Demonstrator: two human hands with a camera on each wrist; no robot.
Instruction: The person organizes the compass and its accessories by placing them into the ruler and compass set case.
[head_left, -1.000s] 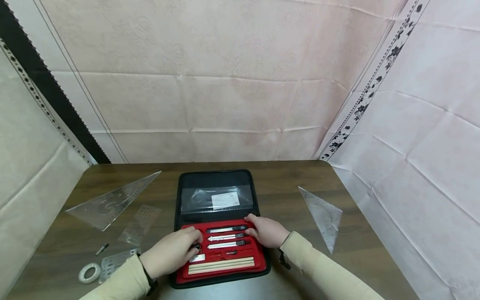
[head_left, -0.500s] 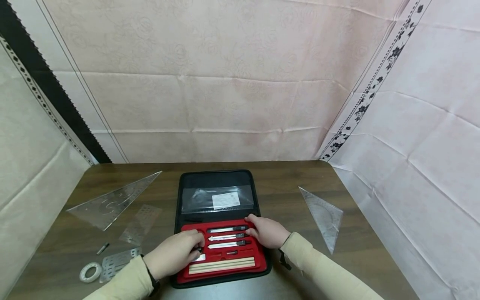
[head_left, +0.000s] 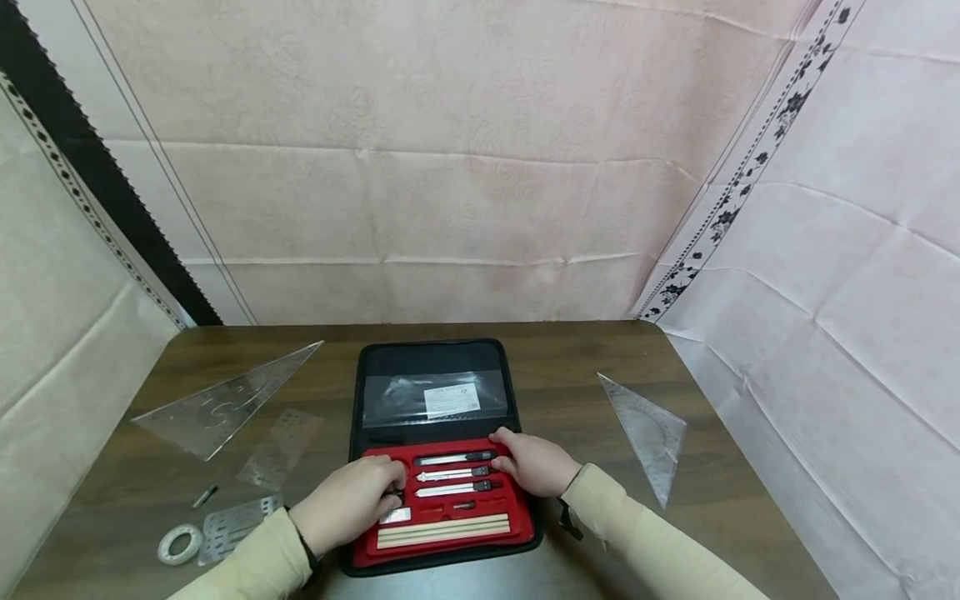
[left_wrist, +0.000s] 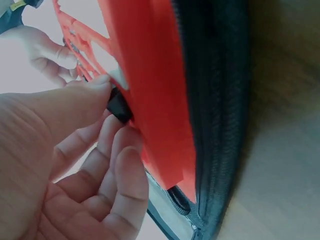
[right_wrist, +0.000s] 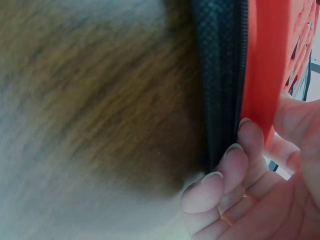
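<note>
An open black zip case [head_left: 438, 354] lies on the table, its red tray [head_left: 420, 556] holding a drawing set. Metal drawing instruments [head_left: 450, 474] lie in tray slots, above a white eraser-like block [head_left: 395, 516] and pale wooden pencils [head_left: 442, 532]. My left hand [head_left: 348, 502] is over the tray's left side. In the left wrist view its thumb and finger pinch a small black piece [left_wrist: 119, 105] at the tray; the rest of that piece is hidden. My right hand [head_left: 538, 462] holds the right edge, thumb on the tray and curled fingers [right_wrist: 235, 165] against the case's side.
Clear set squares lie at left [head_left: 225, 408] and right [head_left: 648, 433]. Left of the case are a clear template [head_left: 281, 446], a perforated plate [head_left: 225, 529], a white tape roll [head_left: 180, 545] and a small dark stick [head_left: 204, 497]. Cloth walls surround the wooden table [head_left: 570, 367].
My left hand has shifted slightly over the tray's left side, its fingers still at the black piece. The right hand and the case stay in place.
</note>
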